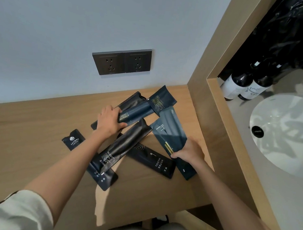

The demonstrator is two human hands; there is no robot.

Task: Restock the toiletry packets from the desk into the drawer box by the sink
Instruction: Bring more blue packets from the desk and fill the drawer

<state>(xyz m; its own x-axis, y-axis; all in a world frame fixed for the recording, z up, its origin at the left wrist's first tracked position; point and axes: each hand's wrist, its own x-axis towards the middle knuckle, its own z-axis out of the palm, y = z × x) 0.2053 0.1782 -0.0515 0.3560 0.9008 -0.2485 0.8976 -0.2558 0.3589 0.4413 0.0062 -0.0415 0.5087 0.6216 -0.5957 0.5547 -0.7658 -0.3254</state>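
Several dark toiletry packets lie scattered and overlapping on the wooden desk (33, 130). My left hand (109, 121) grips the near end of a dark blue packet (139, 111) at the back of the pile. My right hand (189, 151) pinches the side of a blue-grey packet (169, 131) with gold sticks showing. A long black packet (123, 147) lies diagonally between my arms. A toothbrush packet (153, 162) lies flat at the front, another (103, 177) under my left forearm. A small black sachet (73, 139) lies apart at the left. No drawer box is in view.
A wooden partition (211, 121) separates the desk from the sink counter at the right. The white sink (285, 132) and two dark bottles (243, 85) sit there, with a black plastic bag (295, 32) above. A double wall socket (121, 61) is behind the desk.
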